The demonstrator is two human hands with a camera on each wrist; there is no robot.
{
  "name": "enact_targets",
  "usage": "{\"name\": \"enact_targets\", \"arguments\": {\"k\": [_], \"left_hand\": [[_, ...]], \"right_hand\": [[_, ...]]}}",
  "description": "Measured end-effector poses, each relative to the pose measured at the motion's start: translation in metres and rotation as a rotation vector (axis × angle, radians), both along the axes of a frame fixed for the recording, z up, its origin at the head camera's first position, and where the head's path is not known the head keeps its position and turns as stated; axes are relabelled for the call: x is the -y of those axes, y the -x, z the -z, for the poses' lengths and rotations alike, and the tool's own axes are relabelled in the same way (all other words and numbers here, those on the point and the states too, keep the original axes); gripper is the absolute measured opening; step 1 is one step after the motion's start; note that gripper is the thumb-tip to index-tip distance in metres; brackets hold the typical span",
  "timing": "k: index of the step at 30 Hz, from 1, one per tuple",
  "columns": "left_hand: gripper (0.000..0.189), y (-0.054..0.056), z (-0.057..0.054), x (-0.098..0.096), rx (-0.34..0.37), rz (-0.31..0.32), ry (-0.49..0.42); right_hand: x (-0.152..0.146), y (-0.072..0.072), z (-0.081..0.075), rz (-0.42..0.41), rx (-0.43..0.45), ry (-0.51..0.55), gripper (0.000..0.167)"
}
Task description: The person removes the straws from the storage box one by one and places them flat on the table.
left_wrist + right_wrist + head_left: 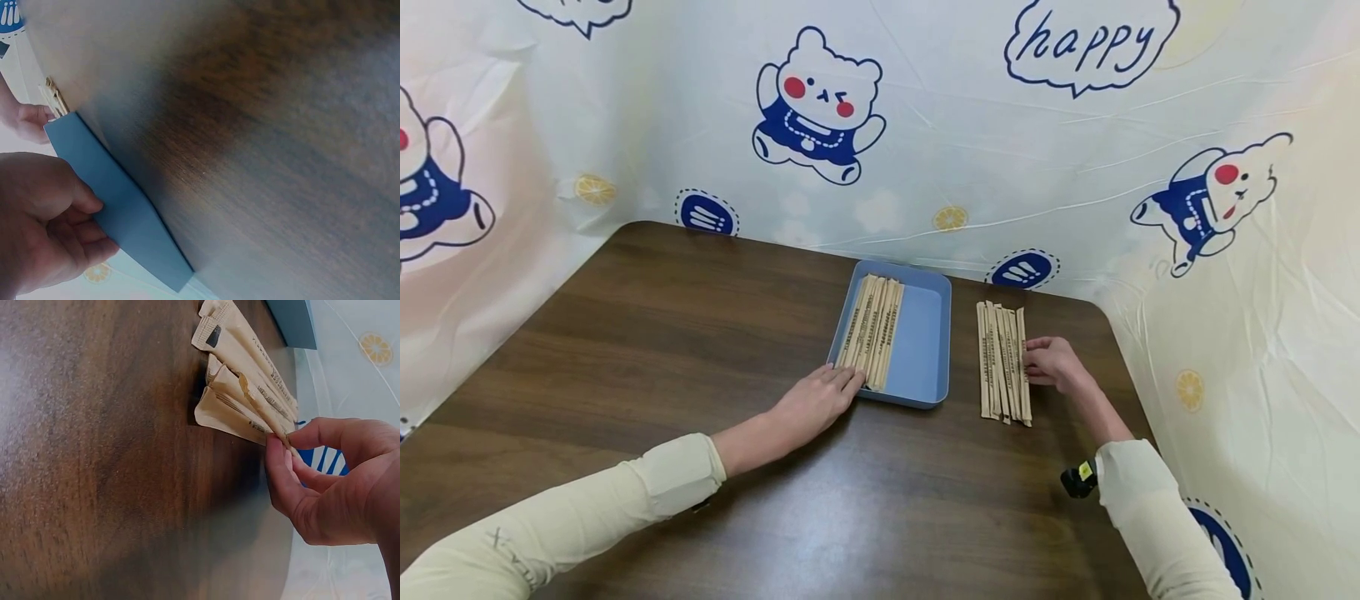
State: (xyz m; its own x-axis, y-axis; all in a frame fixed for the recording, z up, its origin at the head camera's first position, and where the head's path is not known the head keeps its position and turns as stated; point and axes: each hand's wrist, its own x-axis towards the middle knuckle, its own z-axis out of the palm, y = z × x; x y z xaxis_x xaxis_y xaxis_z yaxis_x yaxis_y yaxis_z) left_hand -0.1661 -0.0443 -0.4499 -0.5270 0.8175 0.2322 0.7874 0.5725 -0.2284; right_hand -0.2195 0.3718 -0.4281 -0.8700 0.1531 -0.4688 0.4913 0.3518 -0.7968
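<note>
A shallow blue tray point(923, 333) holds a row of slim brown paper packets point(872, 325) along its left side; they look like wrapped disposable chopsticks. At the tray's near left corner my left hand point(812, 404) grips the rim, its bent fingers and thumb against the wall point(125, 206) in the left wrist view. Right of the tray, more paper-wrapped chopsticks point(1000, 358) lie side by side on the table. My right hand point(1054, 363) pinches the edge of the rightmost packet point(269, 409) between thumb and fingers. Printed text runs along the packets.
The brown wooden table point(700, 317) has rounded back corners. A pale curtain point(925, 125) with cartoon bears hangs close behind it and along both sides. A small black device point(1078, 479) sits at the right wrist.
</note>
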Motion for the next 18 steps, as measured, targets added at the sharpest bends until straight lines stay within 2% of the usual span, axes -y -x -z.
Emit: {"name": "enact_targets", "arguments": {"k": [9,18], "left_hand": [[0.042,-0.0002,-0.0002,-0.0005,0.001,0.004,0.001],[0.043,0.0000,-0.0011,-0.0002,0.013,-0.007,0.019]], "right_hand": [[0.0005,0.0010,0.0063,0.013,0.014,-0.008,0.048],[0.0030,0.0009,0.0056,0.015,0.011,-0.031,0.046]]}}
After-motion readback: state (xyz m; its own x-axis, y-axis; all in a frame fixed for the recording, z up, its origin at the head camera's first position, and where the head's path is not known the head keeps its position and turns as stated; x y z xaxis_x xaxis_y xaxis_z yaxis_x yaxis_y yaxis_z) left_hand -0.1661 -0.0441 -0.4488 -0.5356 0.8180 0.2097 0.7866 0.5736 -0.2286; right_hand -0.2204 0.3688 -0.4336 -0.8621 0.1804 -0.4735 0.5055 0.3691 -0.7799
